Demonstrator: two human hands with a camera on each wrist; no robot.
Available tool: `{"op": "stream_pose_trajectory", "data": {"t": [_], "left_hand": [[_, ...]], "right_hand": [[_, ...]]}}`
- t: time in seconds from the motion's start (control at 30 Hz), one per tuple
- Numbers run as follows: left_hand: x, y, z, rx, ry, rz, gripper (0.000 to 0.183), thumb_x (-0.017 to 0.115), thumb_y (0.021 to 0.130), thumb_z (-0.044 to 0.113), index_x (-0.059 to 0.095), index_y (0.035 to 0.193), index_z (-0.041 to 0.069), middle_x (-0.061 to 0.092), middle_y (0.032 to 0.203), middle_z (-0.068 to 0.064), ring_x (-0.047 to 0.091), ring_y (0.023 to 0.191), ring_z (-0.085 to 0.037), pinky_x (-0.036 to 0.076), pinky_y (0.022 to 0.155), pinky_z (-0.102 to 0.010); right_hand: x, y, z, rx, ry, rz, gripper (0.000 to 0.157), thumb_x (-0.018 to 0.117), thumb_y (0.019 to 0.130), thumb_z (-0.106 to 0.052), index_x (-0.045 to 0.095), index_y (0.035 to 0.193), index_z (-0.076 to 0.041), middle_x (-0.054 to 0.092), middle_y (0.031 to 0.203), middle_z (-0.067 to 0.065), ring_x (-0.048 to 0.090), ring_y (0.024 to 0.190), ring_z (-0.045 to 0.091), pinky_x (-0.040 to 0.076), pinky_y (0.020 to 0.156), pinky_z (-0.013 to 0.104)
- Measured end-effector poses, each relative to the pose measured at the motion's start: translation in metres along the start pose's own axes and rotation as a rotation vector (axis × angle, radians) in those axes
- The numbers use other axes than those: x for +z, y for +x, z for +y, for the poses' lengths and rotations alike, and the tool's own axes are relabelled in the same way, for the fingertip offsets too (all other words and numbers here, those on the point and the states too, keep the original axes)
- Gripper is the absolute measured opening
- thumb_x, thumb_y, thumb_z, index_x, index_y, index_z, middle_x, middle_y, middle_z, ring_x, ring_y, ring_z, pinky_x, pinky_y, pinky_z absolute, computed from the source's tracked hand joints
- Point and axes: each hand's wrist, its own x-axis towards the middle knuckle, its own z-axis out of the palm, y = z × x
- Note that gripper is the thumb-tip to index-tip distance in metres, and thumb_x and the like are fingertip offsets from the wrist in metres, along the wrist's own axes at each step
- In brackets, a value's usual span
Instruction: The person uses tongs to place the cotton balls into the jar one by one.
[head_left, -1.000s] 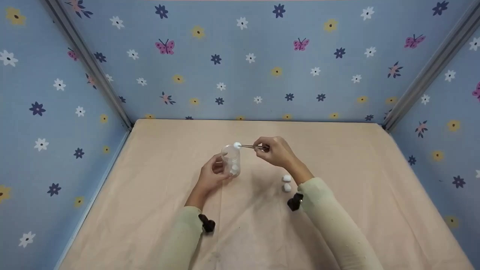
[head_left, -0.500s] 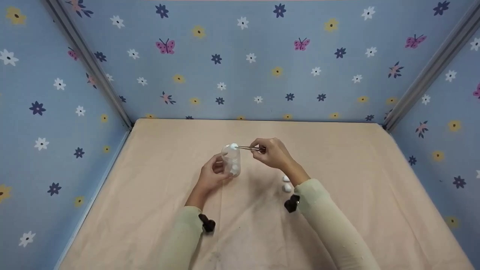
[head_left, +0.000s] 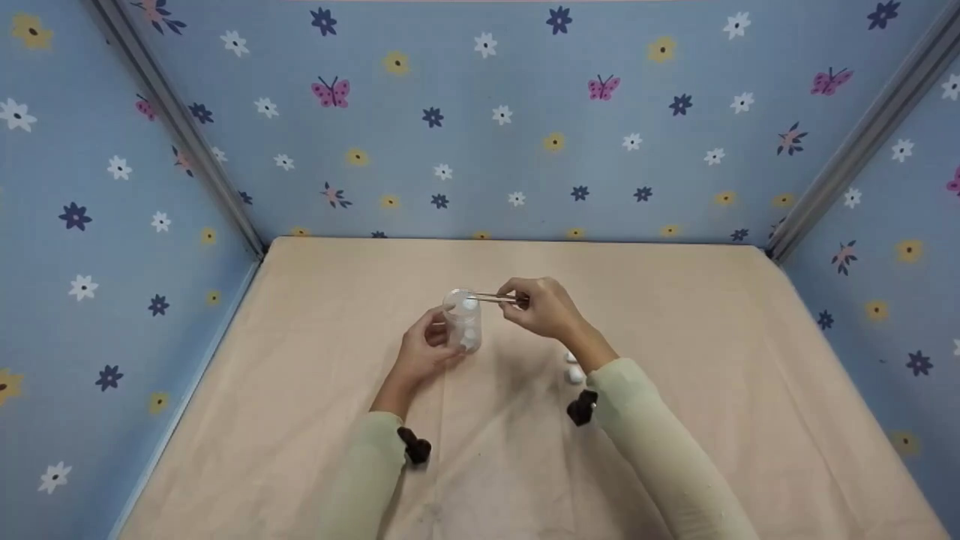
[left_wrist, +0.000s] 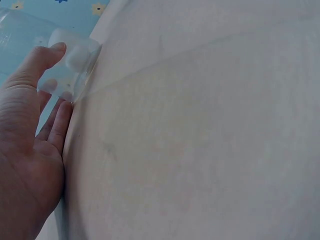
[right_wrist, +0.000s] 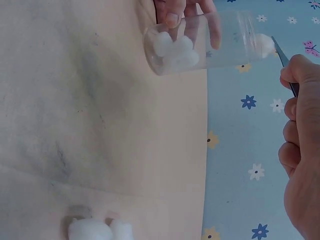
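While left hand (head_left: 421, 346) around jar (head_left: 463, 321) — right hand (head_left: 545, 306) higher, around tweezers (head_left: 489, 298).

Glossy clr plastic-look jar (right_wrist: 207, 49), shiny metal tweezers (right_wrist: 282, 53), matt cotton-look balls (right_wrist: 90, 230), matt creased tbl cloth (head_left: 315, 337)

The desk (head_left: 499, 427) is lit softly and rather dimly, soft-edged shadows being cast across it; in the left wrist view, colours are washed out by haze.
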Motion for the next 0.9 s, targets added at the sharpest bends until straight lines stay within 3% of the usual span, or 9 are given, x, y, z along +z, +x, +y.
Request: {"op": "stream_pose_trajectory", "data": {"t": [0.23, 0.53, 0.9], "left_hand": [[0.000, 0.000, 0.000, 0.009, 0.010, -0.002, 0.080, 0.085, 0.091, -0.007, 0.055, 0.164, 0.008, 0.062, 0.151, -0.022, 0.070, 0.140, -0.044, 0.059, 0.123, -0.054], [0.001, -0.001, 0.001, -0.006, 0.034, 0.014, 0.078, 0.087, 0.092, -0.004, 0.057, 0.162, 0.015, 0.062, 0.153, -0.021, 0.070, 0.142, -0.043, 0.058, 0.124, -0.055], [0.001, -0.001, 0.003, -0.008, 0.011, 0.007, 0.078, 0.086, 0.092, -0.005, 0.057, 0.162, 0.014, 0.063, 0.152, -0.020, 0.070, 0.142, -0.041, 0.058, 0.125, -0.053]], "right_hand": [[0.000, 0.000, -0.001, 0.001, -0.001, 0.002, 0.017, 0.074, 0.098, -0.012, 0.085, 0.110, -0.009, 0.075, 0.077, 0.011, 0.046, 0.063, 0.009, 0.039, 0.063, 0.026], [-0.002, -0.002, 0.003, 0.003, 0.010, 0.000, 0.015, 0.074, 0.102, -0.014, 0.085, 0.112, -0.009, 0.074, 0.076, 0.011, 0.045, 0.062, 0.008, 0.039, 0.063, 0.027], [-0.015, -0.011, 0.010, 0.014, -0.006, 0.010, 0.015, 0.075, 0.101, -0.013, 0.084, 0.111, -0.008, 0.076, 0.078, 0.012, 0.046, 0.063, 0.008, 0.039, 0.063, 0.026]]}}
